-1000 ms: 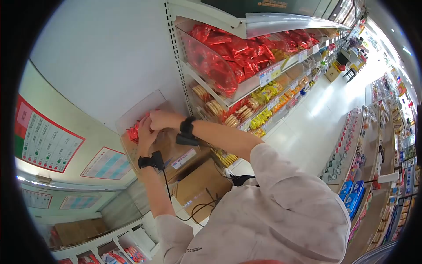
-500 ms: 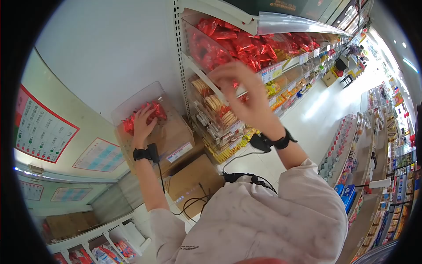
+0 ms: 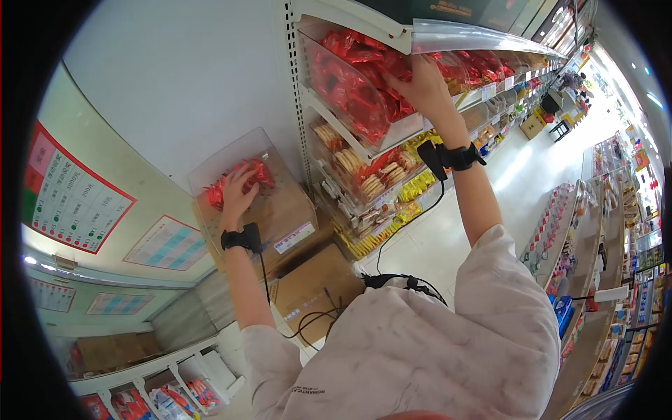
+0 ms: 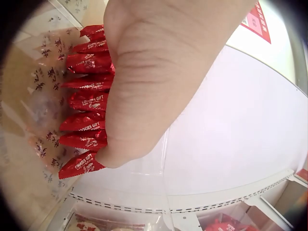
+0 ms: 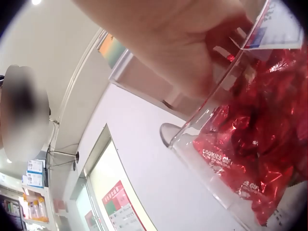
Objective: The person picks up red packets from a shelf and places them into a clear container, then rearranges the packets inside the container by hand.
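Observation:
My left hand lies over a row of red packets in a clear-sided bin on the lower left. In the left wrist view, the thumb side of the left hand touches the red packets, which stand side by side; its other fingers are hidden. My right hand reaches into the upper shelf bin among loose red packets, fingertips out of sight. The right wrist view has the right hand behind the clear wall, beside heaped red packets.
Below the upper bin are shelves of round biscuits and yellow packets. A cardboard box stands under the lower bin. Black cables hang near my body. An aisle floor runs to the right between shelves.
My right hand has left the lower bin, swung right and up, and entered the upper bin. My left hand has stayed at the lower packets, which are more visible now.

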Motion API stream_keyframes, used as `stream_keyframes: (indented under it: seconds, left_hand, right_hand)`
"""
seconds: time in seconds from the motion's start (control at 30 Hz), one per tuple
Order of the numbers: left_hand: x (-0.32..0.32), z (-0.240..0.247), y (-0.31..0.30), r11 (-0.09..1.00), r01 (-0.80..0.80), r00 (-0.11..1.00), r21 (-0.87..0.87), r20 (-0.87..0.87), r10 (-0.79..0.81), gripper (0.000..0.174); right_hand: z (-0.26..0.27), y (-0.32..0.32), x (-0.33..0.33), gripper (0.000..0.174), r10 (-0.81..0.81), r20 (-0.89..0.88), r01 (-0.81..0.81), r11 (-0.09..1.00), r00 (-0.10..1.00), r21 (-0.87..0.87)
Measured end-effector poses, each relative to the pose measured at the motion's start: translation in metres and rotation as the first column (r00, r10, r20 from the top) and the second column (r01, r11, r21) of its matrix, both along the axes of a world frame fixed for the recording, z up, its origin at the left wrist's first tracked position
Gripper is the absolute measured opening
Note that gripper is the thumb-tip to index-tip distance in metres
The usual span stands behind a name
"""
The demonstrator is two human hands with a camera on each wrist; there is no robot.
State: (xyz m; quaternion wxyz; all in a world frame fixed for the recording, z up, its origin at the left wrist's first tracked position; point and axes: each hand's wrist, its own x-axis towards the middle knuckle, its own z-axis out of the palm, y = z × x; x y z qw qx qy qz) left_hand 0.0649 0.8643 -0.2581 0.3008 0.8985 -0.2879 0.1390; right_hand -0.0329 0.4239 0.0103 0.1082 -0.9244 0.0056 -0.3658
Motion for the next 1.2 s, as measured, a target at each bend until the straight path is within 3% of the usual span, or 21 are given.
stream_keyframes:
  seconds: [0.17,0.23,0.47,0.57,0.7,0.77,0.87,0.97,1.03,1.1,1.2]
  left_hand:
    - [0.001,0.0,0.001,1.0,0.009,1.0,-0.03,0.011,-0.008,0.043]
    - [0.001,-0.001,0.0,0.999,-0.006,1.0,-0.036,-0.009,0.006,0.042]
    - [-0.001,0.003,-0.001,0.999,-0.003,1.0,-0.04,-0.021,0.002,0.041]
    - [0.0,0.0,0.0,1.0,-0.018,1.0,-0.021,0.008,0.018,0.04]
    - [0.009,-0.012,0.002,0.999,-0.005,0.999,-0.036,0.034,0.006,0.038]
    - [0.007,-0.015,0.005,1.0,-0.014,0.999,-0.021,0.035,0.015,0.037]
    - [0.011,-0.019,0.005,0.999,-0.019,0.999,-0.029,0.048,0.02,0.039]
    - [0.007,-0.014,0.004,0.998,-0.03,1.0,-0.058,0.006,0.031,0.039]
    - [0.005,-0.013,0.002,0.996,-0.038,0.999,-0.081,-0.007,0.037,0.039]
    - [0.005,-0.014,0.002,0.997,-0.053,0.999,-0.063,-0.002,0.053,0.038]
    - [0.003,-0.013,0.001,0.996,-0.057,0.998,-0.066,-0.01,0.056,0.039]
  right_hand:
    - [0.011,0.007,-0.029,0.052,0.038,0.081,-0.044,0.996,0.996,0.073]
    - [0.012,0.006,-0.042,0.047,0.089,0.201,-0.102,0.993,0.976,0.058]
    - [0.022,0.03,-0.094,0.048,0.154,0.314,-0.246,0.929,0.937,0.278]
    - [0.02,0.042,-0.108,0.059,0.258,0.411,-0.448,0.754,0.875,0.48]
    - [0.023,0.081,-0.14,0.069,0.469,0.453,-0.65,0.494,0.759,0.577]
    - [0.016,0.104,-0.154,0.07,0.64,0.391,-0.681,0.295,0.662,0.67]
    - [0.0,0.145,-0.151,0.064,0.856,0.256,-0.517,0.014,0.448,0.856]
    - [-0.039,0.176,-0.102,0.049,0.864,0.024,-0.53,0.286,0.502,0.798]
    - [-0.058,0.193,-0.053,0.039,0.793,-0.068,-0.497,0.443,0.605,0.746]
    - [-0.082,0.215,-0.003,0.032,0.723,-0.001,-0.624,0.597,0.691,0.504]
    - [-0.125,0.241,0.063,0.023,0.551,-0.263,-0.517,0.834,0.792,0.192]
